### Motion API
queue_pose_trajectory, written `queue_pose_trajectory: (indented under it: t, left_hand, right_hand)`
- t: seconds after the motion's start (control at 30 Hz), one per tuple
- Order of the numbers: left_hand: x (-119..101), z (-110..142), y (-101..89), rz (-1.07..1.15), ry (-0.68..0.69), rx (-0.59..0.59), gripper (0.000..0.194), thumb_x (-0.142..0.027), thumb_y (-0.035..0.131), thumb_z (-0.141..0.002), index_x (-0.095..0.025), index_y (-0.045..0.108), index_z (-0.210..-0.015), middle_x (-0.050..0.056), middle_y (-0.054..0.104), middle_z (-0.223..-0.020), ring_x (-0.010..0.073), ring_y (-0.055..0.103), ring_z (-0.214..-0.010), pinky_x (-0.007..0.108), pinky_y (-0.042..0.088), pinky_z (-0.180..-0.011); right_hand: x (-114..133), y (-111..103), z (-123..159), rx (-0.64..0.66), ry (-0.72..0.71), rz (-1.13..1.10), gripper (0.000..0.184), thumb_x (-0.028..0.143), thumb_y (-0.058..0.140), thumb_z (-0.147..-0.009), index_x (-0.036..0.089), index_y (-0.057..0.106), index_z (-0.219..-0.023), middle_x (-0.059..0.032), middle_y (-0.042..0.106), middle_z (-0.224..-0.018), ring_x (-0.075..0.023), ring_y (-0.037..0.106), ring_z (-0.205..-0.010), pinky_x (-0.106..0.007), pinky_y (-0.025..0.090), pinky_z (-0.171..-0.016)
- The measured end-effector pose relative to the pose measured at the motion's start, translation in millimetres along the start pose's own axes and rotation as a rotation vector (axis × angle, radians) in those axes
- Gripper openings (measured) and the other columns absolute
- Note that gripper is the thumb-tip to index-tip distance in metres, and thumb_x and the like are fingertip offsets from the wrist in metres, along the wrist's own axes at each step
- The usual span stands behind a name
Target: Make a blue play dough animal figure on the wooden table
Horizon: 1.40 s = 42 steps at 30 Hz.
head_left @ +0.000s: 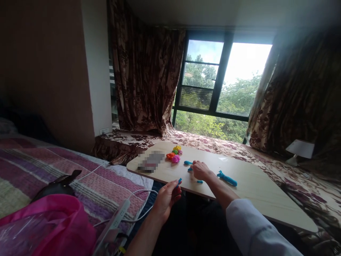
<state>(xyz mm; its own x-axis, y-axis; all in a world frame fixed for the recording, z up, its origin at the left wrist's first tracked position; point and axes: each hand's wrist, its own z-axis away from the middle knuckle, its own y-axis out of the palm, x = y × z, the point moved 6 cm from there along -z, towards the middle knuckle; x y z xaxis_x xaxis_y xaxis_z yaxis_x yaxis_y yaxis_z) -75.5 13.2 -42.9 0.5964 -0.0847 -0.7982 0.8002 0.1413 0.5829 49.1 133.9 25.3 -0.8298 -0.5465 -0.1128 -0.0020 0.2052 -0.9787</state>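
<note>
My left hand (168,195) is raised in front of the table's near edge, pinching a small piece of blue modelling clay (179,181) between thumb and fingers. Over the tabletop, my right hand (200,170) reaches down with curled fingers at another bit of blue clay (190,169), partly hidden by them. A rounded blue clay piece (188,163) lies just beyond those fingers. Closer to the near edge is a short blue clay piece (199,181). Right of my forearm rests a thick blue clay roll (227,178) with a ragged end.
Yellow, green, orange and pink clay lumps (176,159) sit together on the pale table (255,192), beside a blurred-out flat object (151,161). A bed (106,181) with a power strip (119,214) and pink bag (66,227) is at left. A lamp (300,149) stands by the window.
</note>
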Motion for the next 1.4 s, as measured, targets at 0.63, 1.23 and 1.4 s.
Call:
queue_pose_trajectory:
  t: [0.63, 1.23, 1.4]
  left_hand:
    - [17.7, 45.3, 83.1, -0.191, 0.064, 0.227, 0.022, -0.034, 0.073, -0.062, -0.016, 0.069, -0.074, -0.001, 0.061, -0.062, 0.0092, 0.055, -0.06, 0.022, 0.047, -0.065]
    - [-2.4, 83.4, 102.3, -0.173, 0.08, 0.182, 0.021, -0.024, 0.072, -0.064, -0.014, 0.066, -0.082, 0.002, 0.067, -0.076, 0.0118, 0.06, -0.072, 0.024, 0.046, -0.075]
    - [-0.8, 84.8, 103.0, -0.172, 0.076, 0.186, 0.02, -0.025, 0.07, -0.066, -0.015, 0.065, -0.082, 0.001, 0.066, -0.075, 0.0121, 0.059, -0.073, 0.025, 0.045, -0.077]
  right_hand:
    - [19.5, -72.4, 188.4, -0.595, 0.047, -0.958, 0.017, 0.019, 0.058, -0.079, 0.022, 0.065, -0.094, -0.0031, 0.063, -0.086, -0.0154, 0.059, -0.075, -0.027, 0.05, -0.068]
    - [27.7, -92.8, 206.3, -0.613, 0.02, -0.984, 0.011, 0.017, 0.055, -0.083, 0.02, 0.065, -0.086, -0.0017, 0.059, -0.081, -0.0135, 0.057, -0.075, -0.026, 0.047, -0.068]
    - [27.0, -91.4, 206.9, -0.572, 0.019, -1.001, 0.02, 0.014, 0.059, -0.079, 0.021, 0.063, -0.098, -0.0019, 0.059, -0.088, -0.0131, 0.057, -0.077, -0.025, 0.047, -0.069]
